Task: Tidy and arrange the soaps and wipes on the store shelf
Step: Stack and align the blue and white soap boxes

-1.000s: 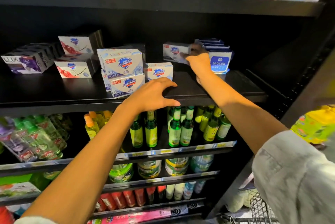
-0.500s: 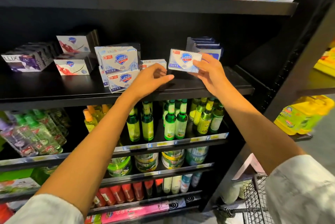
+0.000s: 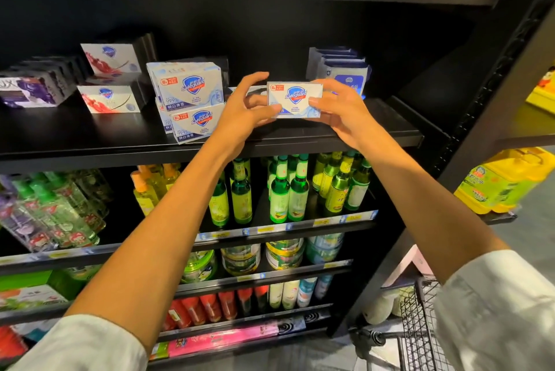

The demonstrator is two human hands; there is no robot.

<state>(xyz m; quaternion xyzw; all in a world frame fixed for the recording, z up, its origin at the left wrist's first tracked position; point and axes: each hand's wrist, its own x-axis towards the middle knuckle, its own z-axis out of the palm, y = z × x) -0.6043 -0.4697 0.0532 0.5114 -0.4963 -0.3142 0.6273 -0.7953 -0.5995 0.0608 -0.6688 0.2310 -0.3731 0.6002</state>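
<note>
In the middle of the frame a white Safeguard soap box (image 3: 295, 99) is held face-out, just above the front part of the black shelf (image 3: 90, 142). The left hand (image 3: 244, 110) pinches its left end, thumb on the lower left corner and the other fingers spread and raised behind it. The right hand (image 3: 339, 107) grips the right end, thumb across the front and fingers curled behind.

Left of the held box, a stack of white Safeguard boxes (image 3: 187, 86) sits on the same shelf, with one more box (image 3: 196, 125) tilted in front of it near the shelf edge. Further left are two white-and-red soap boxes (image 3: 109, 80), one upon the other, and at the far left edge a row of dark purple Lux boxes (image 3: 33, 89). Behind the right hand, toward the upper right, stands a row of blue wipe packs (image 3: 341, 68), partly hidden by the fingers.

The shelf below holds green glass bottles (image 3: 288, 190), with clear spray bottles (image 3: 51, 214) at lower left. Lower tiers carry jars and red packs, too blurred to tell apart. Yellow jugs (image 3: 504, 180) stand at the right edge, and a wire cart (image 3: 420, 325) shows at lower right.
</note>
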